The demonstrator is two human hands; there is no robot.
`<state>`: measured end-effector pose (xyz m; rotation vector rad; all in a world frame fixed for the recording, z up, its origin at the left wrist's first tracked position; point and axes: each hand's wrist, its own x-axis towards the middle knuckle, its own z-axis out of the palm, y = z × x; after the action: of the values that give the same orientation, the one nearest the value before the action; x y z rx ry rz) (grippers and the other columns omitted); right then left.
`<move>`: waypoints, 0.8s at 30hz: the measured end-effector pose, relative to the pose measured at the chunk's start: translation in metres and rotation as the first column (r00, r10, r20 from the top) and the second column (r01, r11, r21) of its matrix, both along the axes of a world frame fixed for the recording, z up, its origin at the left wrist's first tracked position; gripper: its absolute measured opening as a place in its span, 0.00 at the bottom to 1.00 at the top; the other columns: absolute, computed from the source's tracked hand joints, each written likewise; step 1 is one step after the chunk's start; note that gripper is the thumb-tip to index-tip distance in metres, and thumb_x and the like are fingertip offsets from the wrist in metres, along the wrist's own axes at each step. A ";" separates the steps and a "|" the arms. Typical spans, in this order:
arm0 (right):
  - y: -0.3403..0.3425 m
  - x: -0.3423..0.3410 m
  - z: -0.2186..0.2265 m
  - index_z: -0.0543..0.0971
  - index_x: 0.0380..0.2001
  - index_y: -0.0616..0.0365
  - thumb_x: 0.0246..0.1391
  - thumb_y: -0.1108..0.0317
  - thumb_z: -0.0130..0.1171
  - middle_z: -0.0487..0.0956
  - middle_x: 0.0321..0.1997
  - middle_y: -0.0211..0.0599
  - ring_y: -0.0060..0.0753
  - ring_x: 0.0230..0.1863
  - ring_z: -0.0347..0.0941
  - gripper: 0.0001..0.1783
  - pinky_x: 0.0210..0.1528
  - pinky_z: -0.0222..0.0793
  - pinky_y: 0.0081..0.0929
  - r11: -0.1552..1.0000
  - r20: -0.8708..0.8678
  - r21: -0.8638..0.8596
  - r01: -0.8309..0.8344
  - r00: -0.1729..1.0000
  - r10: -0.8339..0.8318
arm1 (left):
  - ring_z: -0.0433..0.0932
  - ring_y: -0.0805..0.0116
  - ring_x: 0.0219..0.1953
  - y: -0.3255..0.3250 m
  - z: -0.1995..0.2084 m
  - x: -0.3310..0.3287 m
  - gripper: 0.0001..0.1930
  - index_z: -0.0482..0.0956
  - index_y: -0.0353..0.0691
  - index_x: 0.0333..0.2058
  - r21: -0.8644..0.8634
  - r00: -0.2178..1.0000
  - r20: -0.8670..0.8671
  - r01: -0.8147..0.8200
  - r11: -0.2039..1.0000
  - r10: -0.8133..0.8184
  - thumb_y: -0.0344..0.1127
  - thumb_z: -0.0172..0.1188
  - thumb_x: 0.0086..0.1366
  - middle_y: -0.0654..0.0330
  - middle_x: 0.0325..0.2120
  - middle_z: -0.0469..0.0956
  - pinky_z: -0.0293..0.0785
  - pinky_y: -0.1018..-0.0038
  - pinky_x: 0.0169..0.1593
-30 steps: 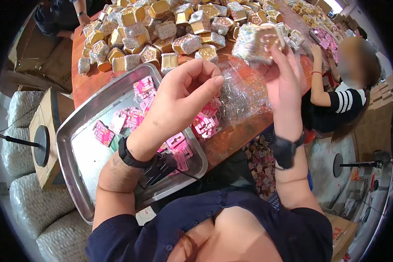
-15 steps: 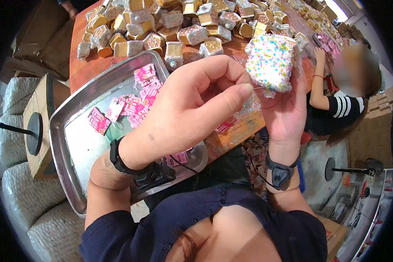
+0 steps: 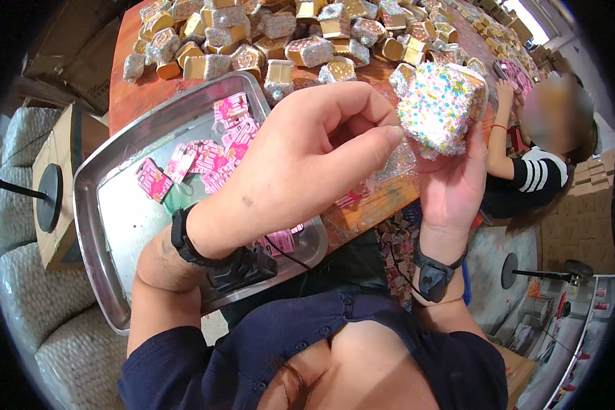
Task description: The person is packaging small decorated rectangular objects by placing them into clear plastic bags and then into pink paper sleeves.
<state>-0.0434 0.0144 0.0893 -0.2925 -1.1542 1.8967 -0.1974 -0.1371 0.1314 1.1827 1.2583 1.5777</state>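
Note:
My right hand (image 3: 452,188) is raised over the table's near right edge, fingers wrapped round a small house-shaped ornament (image 3: 436,109). White frosting-like grains with blue, yellow and pink beads coat the side facing me. My left hand (image 3: 307,150) reaches across from the left, thumb and forefinger pinched close beside the ornament. The thin thread at those fingertips half a second ago is hardly visible now. Below my left forearm a metal tray (image 3: 89,219) holds several pink printed cards (image 3: 208,157), partly hidden by that arm.
Many similar ornaments (image 3: 273,31) are heaped across the far side of the red-orange table (image 3: 147,96). At the right, a person in a black striped sleeve (image 3: 533,171) works at the same table. Plastic-wrapped white bundles (image 3: 37,294), a carton (image 3: 65,232) and a black stand (image 3: 49,195) are left.
The ornament and my right hand have shifted slightly right, and the ornament has turned a little. My left hand keeps its pinch, slightly farther right. The view has also shifted slightly.

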 end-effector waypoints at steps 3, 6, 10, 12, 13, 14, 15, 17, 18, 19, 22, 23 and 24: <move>0.001 0.001 -0.001 0.64 0.66 0.52 0.69 0.53 0.45 0.69 0.66 0.38 0.40 0.65 0.67 0.27 0.61 0.70 0.47 1.000 -0.004 0.006 -0.020 1.000 0.020 | 0.69 0.85 0.32 0.000 0.001 -0.001 0.07 0.76 0.33 0.39 -0.026 1.000 -0.018 0.002 1.000 -0.003 0.32 0.60 0.68 0.71 0.29 0.73 0.66 0.85 0.36; 0.001 0.001 0.000 0.63 0.66 0.52 0.68 0.53 0.46 0.69 0.66 0.38 0.40 0.65 0.67 0.28 0.61 0.70 0.47 0.998 -0.001 0.009 -0.068 0.998 0.068 | 0.69 0.85 0.32 0.001 -0.002 -0.001 0.08 0.77 0.33 0.39 -0.003 1.000 -0.009 0.007 1.000 -0.007 0.32 0.61 0.68 0.71 0.30 0.73 0.66 0.85 0.36; -0.002 0.002 0.000 0.66 0.63 0.56 0.68 0.57 0.49 0.72 0.62 0.38 0.36 0.60 0.71 0.25 0.59 0.71 0.41 0.999 -0.055 0.021 -0.035 0.998 0.036 | 0.70 0.84 0.32 0.001 0.000 -0.001 0.08 0.77 0.34 0.39 -0.011 1.000 0.006 0.024 1.000 -0.024 0.33 0.61 0.68 0.71 0.29 0.74 0.66 0.85 0.36; -0.003 0.002 0.001 0.68 0.61 0.60 0.67 0.61 0.50 0.76 0.57 0.37 0.33 0.55 0.75 0.23 0.56 0.74 0.36 0.999 -0.098 0.032 -0.029 0.995 0.032 | 0.70 0.85 0.32 0.001 -0.001 -0.003 0.08 0.77 0.34 0.38 -0.012 0.999 0.033 0.018 1.000 -0.018 0.34 0.60 0.68 0.71 0.29 0.74 0.67 0.85 0.36; -0.004 0.001 0.001 0.67 0.61 0.60 0.67 0.62 0.51 0.75 0.58 0.37 0.34 0.56 0.75 0.23 0.56 0.74 0.37 0.994 -0.118 0.108 -0.005 0.993 0.017 | 0.70 0.85 0.32 0.001 -0.001 -0.003 0.08 0.77 0.34 0.38 -0.011 0.999 0.035 0.016 1.000 -0.015 0.34 0.60 0.68 0.71 0.29 0.74 0.67 0.85 0.36; -0.003 0.001 0.002 0.67 0.62 0.60 0.66 0.63 0.52 0.74 0.59 0.38 0.35 0.57 0.74 0.24 0.57 0.74 0.37 0.982 -0.139 0.187 0.019 0.990 0.008 | 0.70 0.85 0.31 0.001 0.000 -0.004 0.08 0.77 0.34 0.38 -0.033 0.998 0.054 0.036 0.999 -0.034 0.34 0.60 0.68 0.71 0.28 0.74 0.67 0.85 0.36; -0.002 0.001 0.002 0.67 0.62 0.60 0.66 0.63 0.52 0.74 0.59 0.38 0.35 0.57 0.74 0.24 0.57 0.74 0.37 0.981 -0.137 0.192 0.012 0.991 0.014 | 0.70 0.85 0.31 0.002 0.001 -0.005 0.08 0.77 0.35 0.38 -0.054 0.996 0.075 0.056 0.997 -0.052 0.34 0.60 0.68 0.72 0.28 0.74 0.67 0.85 0.36; 0.003 0.004 -0.003 0.61 0.67 0.54 0.65 0.55 0.53 0.67 0.66 0.38 0.39 0.65 0.66 0.32 0.64 0.64 0.47 0.935 -0.054 0.310 0.173 0.985 -0.164 | 0.70 0.86 0.31 0.004 -0.004 -0.003 0.08 0.77 0.35 0.38 -0.019 0.995 0.087 0.055 0.998 -0.054 0.34 0.60 0.68 0.72 0.28 0.74 0.67 0.85 0.35; 0.003 0.007 -0.008 0.60 0.68 0.52 0.65 0.56 0.53 0.65 0.68 0.38 0.42 0.67 0.63 0.32 0.65 0.63 0.50 0.937 -0.084 0.279 0.209 0.978 -0.193 | 0.70 0.86 0.31 0.005 -0.006 -0.003 0.08 0.77 0.35 0.38 0.012 0.993 0.097 0.061 0.998 -0.061 0.34 0.60 0.68 0.72 0.28 0.74 0.67 0.85 0.35; 0.003 0.009 -0.010 0.60 0.68 0.52 0.65 0.56 0.53 0.65 0.68 0.38 0.42 0.67 0.63 0.32 0.65 0.63 0.50 0.937 -0.079 0.286 0.199 0.980 -0.184 | 0.70 0.86 0.31 0.005 -0.006 -0.003 0.08 0.77 0.35 0.38 0.018 0.993 0.103 0.051 0.999 -0.053 0.34 0.60 0.68 0.72 0.28 0.74 0.67 0.85 0.35; 0.008 0.011 -0.019 0.60 0.69 0.47 0.65 0.57 0.51 0.62 0.70 0.39 0.47 0.69 0.60 0.31 0.68 0.57 0.57 0.866 -0.194 0.399 0.300 0.951 -0.240 | 0.70 0.86 0.31 0.003 -0.005 -0.004 0.08 0.77 0.35 0.38 -0.028 0.999 0.032 0.028 0.999 -0.027 0.34 0.59 0.69 0.72 0.28 0.73 0.67 0.84 0.35; 0.007 0.009 -0.019 0.60 0.69 0.47 0.65 0.57 0.51 0.62 0.70 0.39 0.47 0.69 0.60 0.31 0.68 0.57 0.57 0.867 -0.187 0.405 0.290 0.955 -0.232 | 0.70 0.86 0.31 0.004 -0.008 -0.004 0.08 0.77 0.34 0.37 -0.003 0.998 0.023 0.050 0.999 -0.050 0.34 0.59 0.69 0.72 0.27 0.73 0.67 0.84 0.35; 0.004 0.008 -0.020 0.59 0.69 0.49 0.66 0.56 0.50 0.61 0.71 0.40 0.48 0.70 0.59 0.31 0.69 0.56 0.56 0.871 -0.214 0.398 0.288 0.952 -0.217 | 0.70 0.85 0.31 0.004 -0.010 -0.004 0.08 0.76 0.34 0.37 0.023 0.997 0.014 0.072 0.997 -0.072 0.34 0.59 0.69 0.72 0.27 0.73 0.67 0.84 0.35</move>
<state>-0.0359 0.0185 0.0696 -0.0402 -1.3119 1.3683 -0.2013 -0.1329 0.1219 1.2154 1.1785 1.5486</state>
